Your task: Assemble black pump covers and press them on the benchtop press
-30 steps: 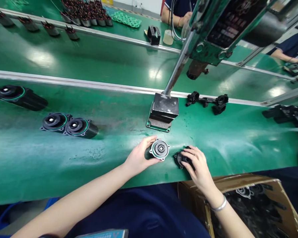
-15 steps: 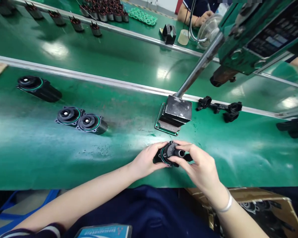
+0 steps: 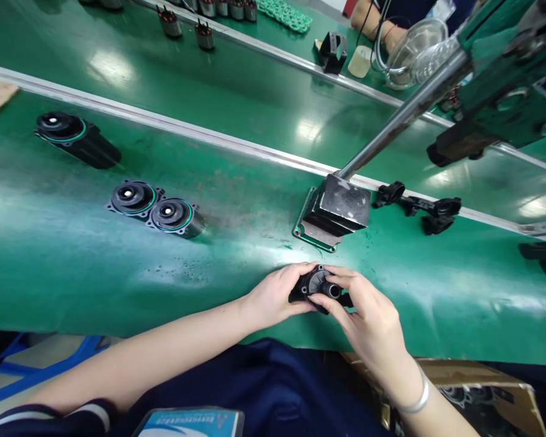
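Closing the earlier gap, the fingers of the right hand [image 3: 375, 317] grip a spouted black cover [image 3: 317, 282] against the black housing [image 3: 295, 295] clasped by the left hand [image 3: 273, 295] near the front edge of the desk [image 3: 236, 255], its green ring now hidden, so the parts look seated.

The bare left forearm [image 3: 164, 349] is running in from 8 o'clock and slanting toward 2 o'clock, its left wrist [image 3: 243, 315] lying almost straight. The bare left hand [image 3: 279, 293] is cupping inward just below the view's centre, at 6 o'clock, its left fingers [image 3: 303, 268] curling along the far side and its left thumb [image 3: 303, 308] along the near side. The bare right forearm [image 3: 441, 422] is entering between 4 and 5 o'clock, its right wrist [image 3: 407, 382] leading to the bare right hand [image 3: 368, 309], which is pointing toward 10 o'clock. Its right fingers [image 3: 341, 274] are arching opposite the right thumb [image 3: 328, 303] in a pinch. Both hands are facing each other, just side by side.
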A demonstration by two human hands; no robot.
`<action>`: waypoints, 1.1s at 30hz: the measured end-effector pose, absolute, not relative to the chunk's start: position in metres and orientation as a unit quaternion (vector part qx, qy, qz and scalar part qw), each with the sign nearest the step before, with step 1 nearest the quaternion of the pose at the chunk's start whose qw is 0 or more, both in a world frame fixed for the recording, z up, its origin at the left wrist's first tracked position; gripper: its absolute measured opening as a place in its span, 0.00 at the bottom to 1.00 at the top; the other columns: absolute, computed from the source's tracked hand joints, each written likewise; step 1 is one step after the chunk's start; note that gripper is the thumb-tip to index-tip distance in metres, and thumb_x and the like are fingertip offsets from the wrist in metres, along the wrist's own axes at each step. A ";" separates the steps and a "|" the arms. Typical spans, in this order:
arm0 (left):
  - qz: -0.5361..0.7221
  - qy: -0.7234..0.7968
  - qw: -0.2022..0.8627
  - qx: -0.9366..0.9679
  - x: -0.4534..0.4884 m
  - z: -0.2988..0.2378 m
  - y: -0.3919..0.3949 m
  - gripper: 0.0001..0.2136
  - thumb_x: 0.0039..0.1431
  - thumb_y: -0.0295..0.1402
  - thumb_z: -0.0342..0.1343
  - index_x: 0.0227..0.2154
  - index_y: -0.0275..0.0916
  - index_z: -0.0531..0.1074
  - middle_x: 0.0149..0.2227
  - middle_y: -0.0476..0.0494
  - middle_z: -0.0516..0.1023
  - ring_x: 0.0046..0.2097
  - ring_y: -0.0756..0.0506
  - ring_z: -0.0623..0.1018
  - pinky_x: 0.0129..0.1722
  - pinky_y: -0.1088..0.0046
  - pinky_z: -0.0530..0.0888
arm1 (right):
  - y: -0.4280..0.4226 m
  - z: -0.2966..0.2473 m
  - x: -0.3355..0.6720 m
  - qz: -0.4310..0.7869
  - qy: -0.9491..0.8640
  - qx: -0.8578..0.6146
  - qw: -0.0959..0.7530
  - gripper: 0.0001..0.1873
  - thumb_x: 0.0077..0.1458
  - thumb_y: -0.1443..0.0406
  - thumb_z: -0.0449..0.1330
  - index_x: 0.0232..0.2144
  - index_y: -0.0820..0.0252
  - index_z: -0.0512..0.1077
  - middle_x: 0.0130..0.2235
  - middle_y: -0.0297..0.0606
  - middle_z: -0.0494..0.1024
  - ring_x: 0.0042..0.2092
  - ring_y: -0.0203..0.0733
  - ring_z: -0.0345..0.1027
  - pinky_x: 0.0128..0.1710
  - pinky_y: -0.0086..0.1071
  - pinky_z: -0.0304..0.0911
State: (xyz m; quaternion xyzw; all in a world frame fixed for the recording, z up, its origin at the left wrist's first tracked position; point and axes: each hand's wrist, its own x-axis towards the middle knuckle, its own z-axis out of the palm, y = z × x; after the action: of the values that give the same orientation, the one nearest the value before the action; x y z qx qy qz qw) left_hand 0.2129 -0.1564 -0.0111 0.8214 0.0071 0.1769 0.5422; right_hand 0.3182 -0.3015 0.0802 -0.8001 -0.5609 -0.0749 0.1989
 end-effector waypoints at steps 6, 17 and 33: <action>0.191 -0.003 0.538 0.821 0.213 -0.013 -0.156 0.29 0.56 0.40 0.63 0.57 0.40 0.58 0.56 0.32 0.73 0.57 0.37 0.75 0.55 0.56 0.76 | -0.302 0.079 0.315 -0.088 -0.554 -0.802 0.206 0.14 0.50 0.63 0.64 0.37 0.65 0.66 0.44 0.34 0.74 0.48 0.22 0.70 0.49 0.16 0.69; 0.194 -0.004 0.528 0.827 0.214 -0.010 -0.157 0.30 0.56 0.40 0.63 0.58 0.42 0.58 0.57 0.34 0.72 0.58 0.38 0.75 0.55 0.57 0.76 | -0.305 0.076 0.319 -0.077 -0.555 -0.802 0.207 0.16 0.50 0.62 0.64 0.39 0.64 0.67 0.45 0.33 0.74 0.49 0.21 0.70 0.51 0.16 0.69; 0.271 -0.082 0.434 0.855 0.228 0.041 -0.135 0.27 0.53 0.31 0.64 0.55 0.46 0.65 0.51 0.41 0.74 0.52 0.44 0.77 0.51 0.69 0.77 | -0.314 0.145 0.364 -0.102 -0.540 -0.797 0.251 0.29 0.52 0.50 0.59 0.50 0.61 0.65 0.48 0.36 0.73 0.50 0.25 0.71 0.51 0.22 0.72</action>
State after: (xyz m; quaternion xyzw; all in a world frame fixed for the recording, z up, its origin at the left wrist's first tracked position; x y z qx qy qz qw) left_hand 0.2275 -0.1354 0.0414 0.8555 -0.0820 0.2706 0.4338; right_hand 0.3642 -0.3144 0.1452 -0.7972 -0.5396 -0.1019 0.2509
